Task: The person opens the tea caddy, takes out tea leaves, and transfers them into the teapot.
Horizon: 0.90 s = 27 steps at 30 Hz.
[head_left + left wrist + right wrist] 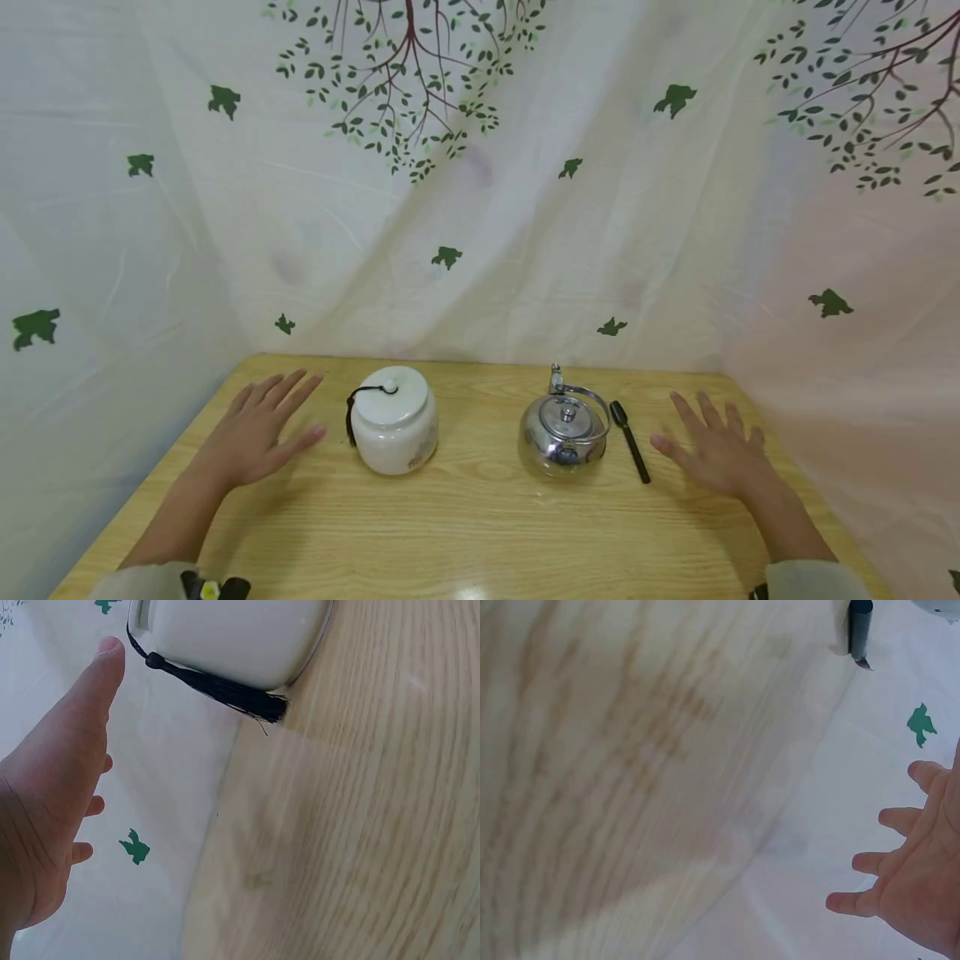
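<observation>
A white lidded ceramic jar (395, 433) stands left of centre on the wooden table; a black cord with a tassel (225, 694) hangs from its lid knob. To its left my left hand (258, 429) hovers over the table with fingers spread, holding nothing. Right of centre sits a shiny metal teapot (562, 437) with a glass-like lower part, a lid and a raised loop handle. Beside it lies a slim black spoon (631, 443), its bowl end pointing away. My right hand (716, 450), fingers spread and empty, is held above the table to the right of the spoon.
The wooden table (480, 533) ends at a pale cloth backdrop (480, 308) that rises behind it and along both sides. Printed branches and green bird shapes decorate the cloth. Dark straps (213, 586) sit at the sleeve cuffs.
</observation>
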Motion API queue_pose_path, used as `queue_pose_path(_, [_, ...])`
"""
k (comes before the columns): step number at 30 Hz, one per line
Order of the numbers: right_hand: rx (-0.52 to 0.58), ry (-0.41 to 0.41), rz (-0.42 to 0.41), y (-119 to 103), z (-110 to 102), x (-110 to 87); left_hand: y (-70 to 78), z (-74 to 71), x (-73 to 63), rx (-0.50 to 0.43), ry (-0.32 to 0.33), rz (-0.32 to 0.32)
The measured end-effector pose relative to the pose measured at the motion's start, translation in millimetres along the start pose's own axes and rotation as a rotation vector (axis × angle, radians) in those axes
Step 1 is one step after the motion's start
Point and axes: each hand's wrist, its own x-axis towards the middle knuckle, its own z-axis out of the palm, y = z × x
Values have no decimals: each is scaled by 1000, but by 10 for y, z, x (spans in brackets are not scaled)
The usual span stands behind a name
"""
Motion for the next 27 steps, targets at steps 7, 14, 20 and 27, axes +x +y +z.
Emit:
queue_pose_path(7, [9,25,-59,-71,-85,65,150,-95,164,21,25,44])
queue_pose_path(14, [-21,95,-131,-210,-203,139,345,-180,334,5,38,88])
queue_pose_path(20, [-4,106,-145,-354,-299,183,520,-224,485,9,10,134])
queue_pose_path(27, [2,96,-153,-478,-335,216,709,-204,650,28,25,216])
